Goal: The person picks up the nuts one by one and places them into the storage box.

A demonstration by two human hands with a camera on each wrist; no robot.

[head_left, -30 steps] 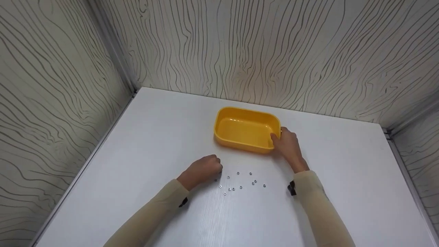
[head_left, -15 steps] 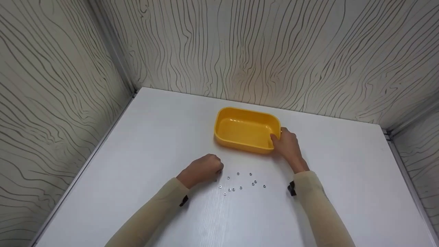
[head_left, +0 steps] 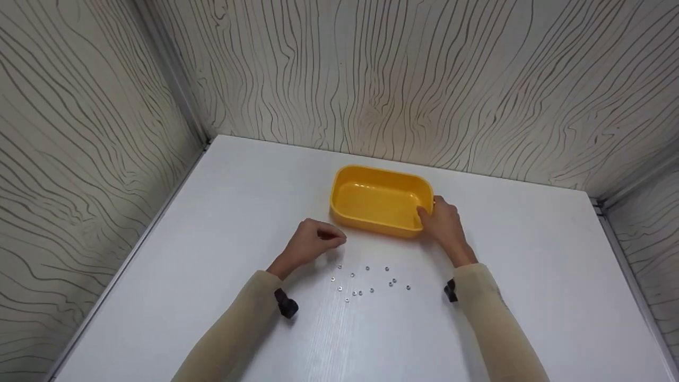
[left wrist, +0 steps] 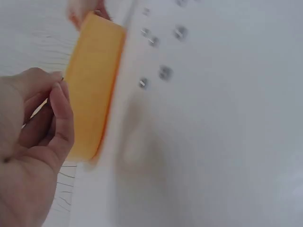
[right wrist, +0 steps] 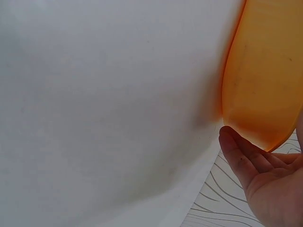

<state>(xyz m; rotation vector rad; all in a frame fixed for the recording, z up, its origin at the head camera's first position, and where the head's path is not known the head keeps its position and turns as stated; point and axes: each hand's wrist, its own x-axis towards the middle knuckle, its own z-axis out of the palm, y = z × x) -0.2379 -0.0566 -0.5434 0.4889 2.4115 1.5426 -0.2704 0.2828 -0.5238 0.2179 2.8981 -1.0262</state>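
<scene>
A yellow rectangular plastic bin (head_left: 377, 225) stands toward the back of the white table. My right hand (head_left: 445, 225) grips its right end, thumb inside and fingers outside; in the right wrist view those fingers (right wrist: 236, 156) lie against the end wall. Just off the bin's front left corner, my left hand (head_left: 308, 243) is raised above the table. Its thumb and index fingertips pinch a tiny dark thing, apparently a nut (left wrist: 62, 79), mostly hidden by them. Several small metal nuts (head_left: 367, 268) lie scattered on the table in front of the bin.
The white tabletop (head_left: 254, 185) meets a wood-grain patterned wall (head_left: 371, 79) close behind the bin. Another such panel (head_left: 79, 159) rises along the left edge. Dark wrist cameras (head_left: 287, 304) sit at both sleeve cuffs.
My left hand has lifted off the table and moved toward the bin, turning so thumb and index show pinched together. Nuts it covered are visible. My right hand and the bin stay put.
</scene>
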